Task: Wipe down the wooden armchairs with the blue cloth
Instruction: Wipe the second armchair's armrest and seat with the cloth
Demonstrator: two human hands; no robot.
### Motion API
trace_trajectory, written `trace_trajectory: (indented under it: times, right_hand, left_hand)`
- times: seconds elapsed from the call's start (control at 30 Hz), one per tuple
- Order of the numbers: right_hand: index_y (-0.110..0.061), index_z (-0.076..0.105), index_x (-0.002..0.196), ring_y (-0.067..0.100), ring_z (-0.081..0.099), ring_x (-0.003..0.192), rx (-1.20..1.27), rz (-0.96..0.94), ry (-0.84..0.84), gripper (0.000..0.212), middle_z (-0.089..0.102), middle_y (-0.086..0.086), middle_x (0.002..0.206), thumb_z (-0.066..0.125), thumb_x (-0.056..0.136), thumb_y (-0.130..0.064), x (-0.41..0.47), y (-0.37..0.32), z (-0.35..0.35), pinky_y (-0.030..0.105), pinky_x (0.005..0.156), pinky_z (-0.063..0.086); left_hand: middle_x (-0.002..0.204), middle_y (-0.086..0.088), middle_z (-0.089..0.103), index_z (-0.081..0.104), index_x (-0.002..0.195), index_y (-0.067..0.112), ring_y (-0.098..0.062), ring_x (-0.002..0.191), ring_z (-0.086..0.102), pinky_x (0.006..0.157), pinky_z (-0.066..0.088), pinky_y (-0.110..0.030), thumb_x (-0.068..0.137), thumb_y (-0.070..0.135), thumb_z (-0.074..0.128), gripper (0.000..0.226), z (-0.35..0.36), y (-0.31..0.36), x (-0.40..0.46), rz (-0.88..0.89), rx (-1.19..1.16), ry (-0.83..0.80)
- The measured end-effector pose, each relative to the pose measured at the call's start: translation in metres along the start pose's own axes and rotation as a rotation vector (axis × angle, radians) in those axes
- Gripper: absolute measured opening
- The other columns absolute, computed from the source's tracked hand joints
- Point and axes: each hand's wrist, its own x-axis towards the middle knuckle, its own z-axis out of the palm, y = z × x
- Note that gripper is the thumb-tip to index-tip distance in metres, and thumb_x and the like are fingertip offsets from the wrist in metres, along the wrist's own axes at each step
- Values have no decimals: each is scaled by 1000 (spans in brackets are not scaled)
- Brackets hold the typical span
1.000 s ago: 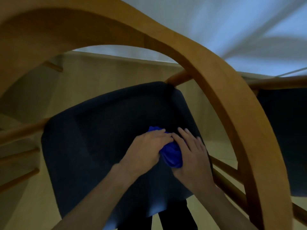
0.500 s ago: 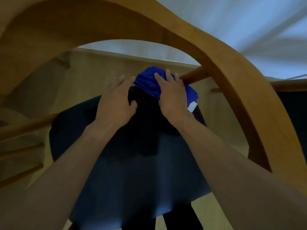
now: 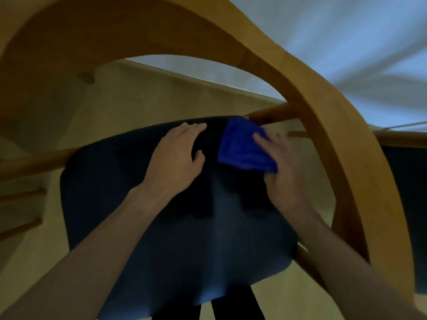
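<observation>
I look down through the curved wooden back rail of an armchair onto its dark navy seat cushion. The blue cloth lies folded at the seat's far right corner, against a wooden side rail. My right hand holds the cloth's right edge, fingers over it and thumb beneath. My left hand rests flat on the cushion just left of the cloth, fingers apart, holding nothing.
A second armchair with a dark seat stands close on the right. Wooden rungs of the chair frame show at the left. The light wooden floor lies beyond, and a pale curtain hangs at the top right.
Both hands went from the seat's front right to its far edge. Since then the cloth and right hand have shifted right toward the corner, and the left hand has settled flat.
</observation>
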Motion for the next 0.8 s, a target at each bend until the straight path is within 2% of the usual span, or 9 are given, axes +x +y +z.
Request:
trace_trajectory:
  times: [0.03,0.1,0.2,0.27,0.37,0.47,0.57,0.7,0.8]
  right_hand:
    - [-24,48,143,6,29,143,-13,43,11,62,38,-4,153,57,87,3,11,4,-4,35,121,24]
    - [-25,42,148,17,35,142,-104,106,-85,69,36,-3,156,53,88,7,22,9,-2,40,117,32]
    - [-26,36,150,27,19,149,-148,178,-157,80,23,1,162,55,83,14,-2,2,12,46,122,21]
    - [-25,38,150,29,14,150,-163,143,-218,81,23,2,162,57,81,14,-34,-11,21,49,123,13]
    - [-29,29,153,28,3,152,-224,33,-534,80,13,-3,164,55,86,6,-80,-32,36,46,123,2]
    - [-31,23,154,26,6,152,-267,-30,-638,81,11,-6,164,55,89,3,-84,-40,36,45,124,10]
    - [-28,33,151,19,25,148,-129,10,-471,84,25,-6,160,61,81,9,-65,-39,14,41,120,28]
    - [-32,35,149,17,50,128,-103,291,-86,74,40,-5,152,55,87,4,-38,-27,-9,36,102,48]
    - [-20,44,139,27,59,111,-227,395,-66,52,52,10,136,52,91,0,-34,-30,6,44,93,51]
  left_hand:
    - [141,-3,50,45,142,20,-16,137,35,110,24,-26,91,17,59,53,1,0,-3,-8,-3,15]
    - [137,0,53,48,139,20,-12,134,39,107,25,-21,91,16,58,50,4,1,-13,-23,-21,48]
    - [134,2,55,50,137,21,-11,130,43,105,30,-21,91,16,58,47,6,1,-35,-62,-45,57]
    - [134,2,55,50,137,20,-12,128,44,105,32,-23,91,14,59,47,8,-1,-51,-89,-59,31]
    - [132,0,56,50,137,17,-14,122,48,102,37,-26,91,11,58,47,11,-6,-76,-177,-89,15]
    - [131,-2,57,51,136,15,-17,119,51,100,44,-36,91,9,57,45,10,-13,-98,-267,-127,60]
    - [131,0,57,52,135,17,-17,120,51,102,43,-38,90,10,58,45,5,-26,-118,-338,-141,116]
    - [129,-1,59,53,134,16,-18,119,52,102,43,-37,90,10,59,45,-1,-46,-143,-375,-122,141]
    - [129,-1,58,52,135,15,-19,120,51,101,40,-31,90,10,59,46,-7,-61,-159,-417,-91,141]
